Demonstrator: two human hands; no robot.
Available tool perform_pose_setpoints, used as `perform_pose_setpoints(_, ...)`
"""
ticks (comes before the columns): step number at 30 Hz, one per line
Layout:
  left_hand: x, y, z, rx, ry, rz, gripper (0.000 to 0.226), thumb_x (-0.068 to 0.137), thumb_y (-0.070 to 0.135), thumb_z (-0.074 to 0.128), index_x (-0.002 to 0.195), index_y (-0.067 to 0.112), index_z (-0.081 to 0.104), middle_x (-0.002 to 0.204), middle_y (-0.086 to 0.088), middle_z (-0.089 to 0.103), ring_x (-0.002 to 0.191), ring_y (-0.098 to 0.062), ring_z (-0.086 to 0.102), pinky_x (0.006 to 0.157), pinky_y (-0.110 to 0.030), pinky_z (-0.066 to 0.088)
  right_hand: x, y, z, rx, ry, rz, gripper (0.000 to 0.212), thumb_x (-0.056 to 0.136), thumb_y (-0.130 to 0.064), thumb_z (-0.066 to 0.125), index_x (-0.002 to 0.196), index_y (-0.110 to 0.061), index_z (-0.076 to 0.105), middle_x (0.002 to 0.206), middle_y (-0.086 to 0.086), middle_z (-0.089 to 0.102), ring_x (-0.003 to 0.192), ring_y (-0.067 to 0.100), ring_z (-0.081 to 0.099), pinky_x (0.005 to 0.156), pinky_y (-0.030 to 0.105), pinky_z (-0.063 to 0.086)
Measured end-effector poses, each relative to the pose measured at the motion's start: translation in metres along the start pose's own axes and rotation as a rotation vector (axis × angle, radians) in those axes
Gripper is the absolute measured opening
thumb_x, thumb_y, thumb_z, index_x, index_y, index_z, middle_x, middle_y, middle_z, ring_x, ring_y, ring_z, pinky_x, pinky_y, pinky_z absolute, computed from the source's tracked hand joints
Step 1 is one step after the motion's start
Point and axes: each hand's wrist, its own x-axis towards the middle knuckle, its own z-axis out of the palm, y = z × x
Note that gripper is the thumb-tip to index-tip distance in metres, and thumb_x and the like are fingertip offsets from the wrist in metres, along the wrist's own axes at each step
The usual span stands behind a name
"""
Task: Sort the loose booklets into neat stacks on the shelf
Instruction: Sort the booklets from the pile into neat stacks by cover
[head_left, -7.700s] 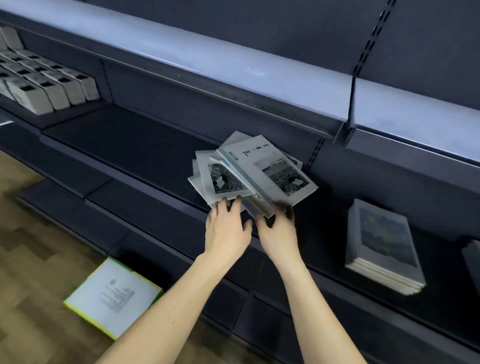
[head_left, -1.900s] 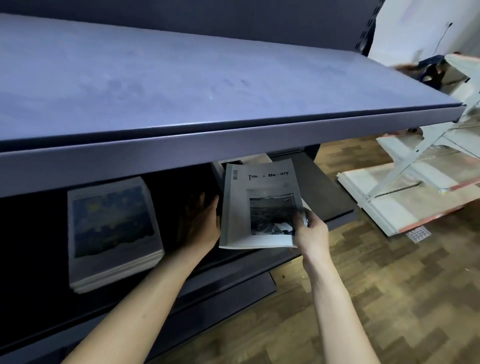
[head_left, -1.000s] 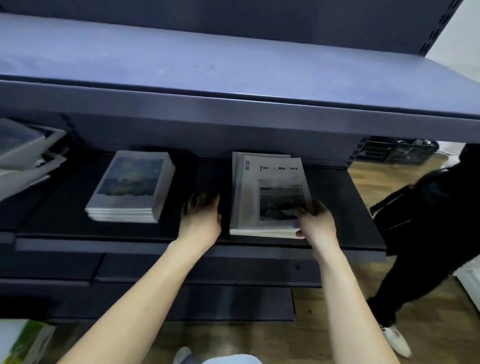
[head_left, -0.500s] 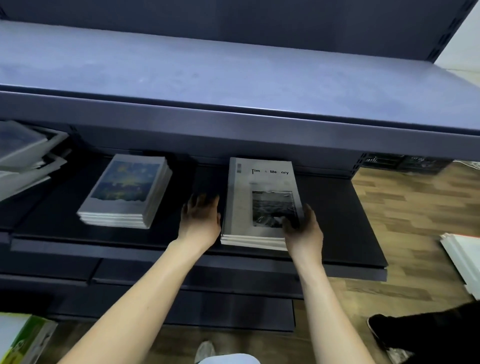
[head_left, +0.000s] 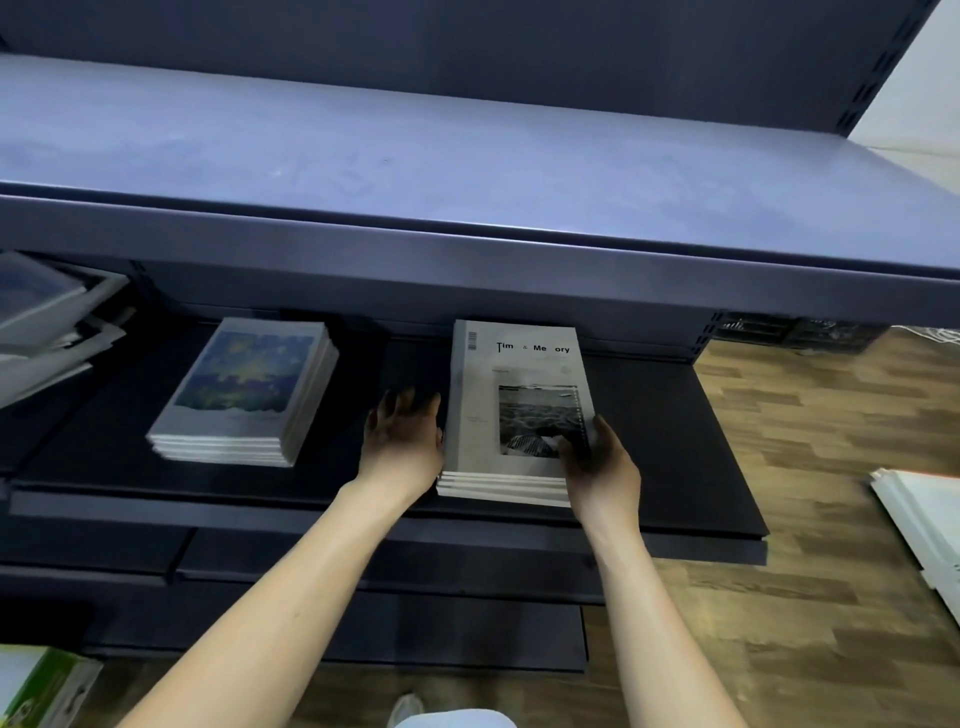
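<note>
Head view shows a stack of grey booklets (head_left: 511, 410) lying flat on the dark shelf (head_left: 670, 447), near its front edge and toward the right end. The left hand (head_left: 402, 436) rests against the stack's left side with fingers nearly straight, apart, pressing and not gripping. The right hand (head_left: 597, 462) is at the front right corner — its thumb lies on the top cover and the fingers curl round the side, so it clamps the stack there. A second stack with blue covers (head_left: 249, 395) sits well apart to the left, approx. squared. Some loose booklets (head_left: 47, 322) lie untidy at the far left edge.

Booklets look thin and bendy, with smooth covers, so they probably slide on each other — better to hold the pile by two opposite sides, w/ flat palms, and not by one corner.
</note>
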Motion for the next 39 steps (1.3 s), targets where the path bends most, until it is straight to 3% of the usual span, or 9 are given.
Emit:
perform_pose_setpoints(5, -0.013, -0.004, -0.005, 0.029, 0.018, -0.008, 0.053, 0.104, 0.027, 0.036, 0.155, 0.027, 0.019, 0.163, -0.006, 0.010, 0.149, -0.030, 0.008, 0.121, -0.044, 0.015, -0.005, 0.000, 0.003, -0.033, 0.007, 0.032, 0.056, 0.098, -0.037, 0.059, 0.147, -0.013, 0.046, 0.149, 0.006, 0.049, 0.137, 0.024, 0.046, 0.100, 0.030, 0.041)
perform_pose_setpoints(12, -0.037, -0.012, -0.015, 0.079, 0.071, -0.013, 0.053, 0.103, 0.027, 0.039, 0.154, 0.027, 0.023, 0.161, -0.008, 0.018, 0.147, -0.033, 0.017, 0.117, -0.045, 0.026, -0.016, -0.009, 0.005, -0.080, 0.122, -0.072, 0.045, 0.098, -0.034, 0.057, 0.137, -0.012, 0.056, 0.154, 0.012, 0.041, 0.149, 0.023, 0.025, 0.109, 0.039, 0.038)
perform_pose_setpoints(16, -0.057, -0.018, -0.019, 0.105, 0.112, -0.029, 0.053, 0.101, 0.026, 0.043, 0.152, 0.025, 0.029, 0.156, -0.012, 0.027, 0.140, -0.037, 0.030, 0.110, -0.047, 0.035, -0.032, -0.036, 0.016, -0.119, -0.033, -0.205, 0.041, 0.096, -0.039, 0.058, 0.132, -0.019, 0.062, 0.152, 0.008, 0.045, 0.147, 0.027, 0.028, 0.117, 0.043, 0.032)
perform_pose_setpoints(21, -0.076, -0.038, -0.023, 0.119, 0.190, -0.048, 0.051, 0.096, 0.028, 0.048, 0.146, 0.021, 0.040, 0.147, -0.012, 0.041, 0.127, -0.035, 0.042, 0.103, -0.047, 0.039, -0.059, -0.075, 0.030, -0.233, -0.189, -0.328, 0.054, 0.098, -0.053, 0.047, 0.146, -0.029, 0.048, 0.161, 0.005, 0.030, 0.152, 0.028, 0.012, 0.122, 0.049, 0.007)
perform_pose_setpoints(29, -0.100, -0.092, -0.035, 0.128, 0.241, -0.137, 0.059, 0.094, 0.040, 0.051, 0.147, 0.020, 0.036, 0.151, -0.014, 0.035, 0.141, -0.034, 0.025, 0.112, -0.047, 0.027, -0.098, -0.121, 0.058, -0.274, -0.347, -0.554, 0.050, 0.101, -0.053, 0.041, 0.149, -0.040, 0.040, 0.166, 0.002, 0.014, 0.153, 0.027, -0.005, 0.122, 0.049, -0.006)
perform_pose_setpoints(39, -0.140, -0.194, -0.066, 0.041, 0.295, -0.249, 0.063, 0.098, 0.040, 0.048, 0.154, 0.022, 0.024, 0.160, -0.014, 0.018, 0.149, -0.033, 0.009, 0.119, -0.047, 0.013, -0.160, -0.192, 0.141, -0.264, -0.446, -0.646, 0.048, 0.101, -0.047, 0.043, 0.147, -0.033, 0.044, 0.161, 0.000, 0.028, 0.152, 0.029, 0.009, 0.121, 0.052, 0.004)
